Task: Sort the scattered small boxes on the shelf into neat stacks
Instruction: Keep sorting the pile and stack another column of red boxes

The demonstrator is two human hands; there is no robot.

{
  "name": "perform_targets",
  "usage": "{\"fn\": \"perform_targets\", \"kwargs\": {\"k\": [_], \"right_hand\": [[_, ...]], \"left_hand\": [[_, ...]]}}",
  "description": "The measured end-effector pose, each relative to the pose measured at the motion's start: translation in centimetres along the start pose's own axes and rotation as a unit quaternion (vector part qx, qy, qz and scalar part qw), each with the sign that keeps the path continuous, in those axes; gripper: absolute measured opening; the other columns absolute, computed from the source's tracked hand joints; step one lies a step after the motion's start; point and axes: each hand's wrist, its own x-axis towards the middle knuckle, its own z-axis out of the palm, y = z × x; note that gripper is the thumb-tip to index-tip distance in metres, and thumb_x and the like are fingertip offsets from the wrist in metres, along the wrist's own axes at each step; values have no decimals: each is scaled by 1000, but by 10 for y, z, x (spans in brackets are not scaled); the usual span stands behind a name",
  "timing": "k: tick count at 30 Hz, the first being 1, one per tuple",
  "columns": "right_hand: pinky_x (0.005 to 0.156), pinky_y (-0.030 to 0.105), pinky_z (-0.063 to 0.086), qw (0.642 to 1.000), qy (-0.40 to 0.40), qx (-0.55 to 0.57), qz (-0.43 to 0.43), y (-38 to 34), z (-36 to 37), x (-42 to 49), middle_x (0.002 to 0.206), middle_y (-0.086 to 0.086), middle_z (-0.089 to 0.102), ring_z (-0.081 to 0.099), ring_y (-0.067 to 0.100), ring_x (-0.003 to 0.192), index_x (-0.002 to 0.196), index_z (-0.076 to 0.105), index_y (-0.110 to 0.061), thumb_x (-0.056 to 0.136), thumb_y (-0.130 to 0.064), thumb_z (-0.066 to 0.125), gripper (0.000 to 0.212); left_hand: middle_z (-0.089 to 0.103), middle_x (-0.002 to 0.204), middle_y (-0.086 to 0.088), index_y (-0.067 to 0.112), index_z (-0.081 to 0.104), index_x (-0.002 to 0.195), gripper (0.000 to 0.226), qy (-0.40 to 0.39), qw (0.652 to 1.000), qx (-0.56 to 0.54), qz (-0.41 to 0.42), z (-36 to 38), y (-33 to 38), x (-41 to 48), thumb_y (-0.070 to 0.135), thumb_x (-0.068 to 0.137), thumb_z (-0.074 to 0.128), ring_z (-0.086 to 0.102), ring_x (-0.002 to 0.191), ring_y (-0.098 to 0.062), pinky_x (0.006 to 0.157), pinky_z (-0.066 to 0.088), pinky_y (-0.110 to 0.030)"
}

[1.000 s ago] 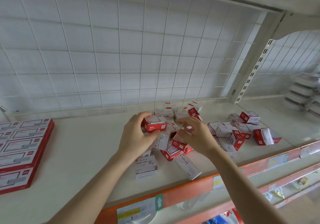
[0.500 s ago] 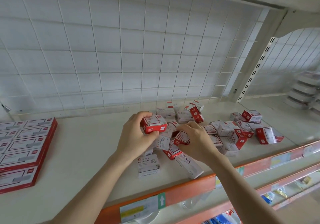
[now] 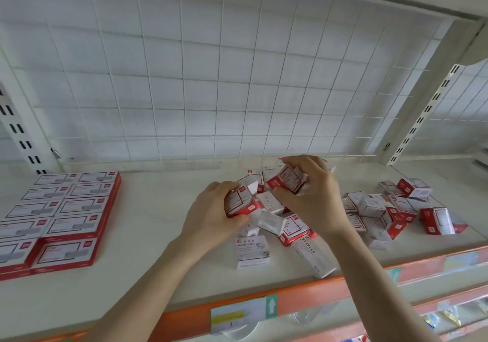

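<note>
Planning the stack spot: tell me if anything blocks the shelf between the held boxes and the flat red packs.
Nothing visible does. The shelf is bare between the left hand with its box and the flat red packs; the loose boxes lie beneath and right of it.

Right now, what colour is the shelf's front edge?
The shelf's front edge is orange; head view shows it best.
</note>
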Motion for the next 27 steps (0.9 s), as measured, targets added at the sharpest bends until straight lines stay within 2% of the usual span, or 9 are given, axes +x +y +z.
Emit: {"fn": "perform_targets", "kwargs": {"k": [2,5,9,11,14,18,21,27], "right_hand": [[77,-3,33,999,-32,-2,-18,-10,13,-4,103,-5,51,48,-2,88,108,64,-11,66,-3,75,45],[81,-2,33,997,-80,-4,-18,-15,39,-13,106,-6,50,50,7,96,110,63,-12,66,-6,74,46],[80,-4,30,996,-93,3,-7,-15,69,-23,105,-1,52,51,14,98,109,64,-9,65,-3,73,46],[78,0,31,995,-98,-15,-5,-17,77,-23,107,4,53,53,18,99,110,64,-10,65,-3,72,45],[77,13,35,994,-103,-38,-25,-24,86,-22,105,8,56,55,24,96,107,65,-9,64,-3,72,44],[78,15,36,989,-133,-51,-42,-34,104,-25,107,9,55,53,25,99,109,64,-8,65,-3,71,46],[84,22,41,983,-175,-60,-18,-41,122,-31,112,6,52,51,23,106,116,61,-12,69,-9,69,48],[94,27,35,949,-271,-161,10,-47,138,-41,124,4,45,40,26,117,127,50,-19,81,-34,62,50]], "left_hand": [[55,105,2,22,57,119,50,0,1000,7,-7,-5,-4,-3,24,71,72,55,97,-15,78,41,-23],[55,106,2,23,57,118,49,-5,999,23,-23,-13,-13,-9,26,72,72,55,99,-17,82,44,-27],[54,108,2,24,56,120,49,-9,996,62,-57,-29,-30,-17,27,73,71,55,102,-19,83,46,-30],[53,110,2,25,55,121,49,-21,993,91,-73,-37,-39,-21,29,74,70,54,105,-20,83,46,-31],[53,112,3,27,53,122,48,-40,988,121,-90,-49,-50,-27,35,77,66,54,106,-18,81,45,-30],[51,114,4,27,49,125,47,-79,979,167,-91,-63,-61,-37,35,80,62,52,108,-16,82,46,-29],[51,117,3,24,49,126,49,-104,975,180,-83,-72,-70,-47,34,81,62,51,110,-17,84,46,-28],[51,117,1,22,49,125,45,-120,975,177,-56,-85,-79,-59,35,83,59,53,107,-18,85,47,-30]]}}
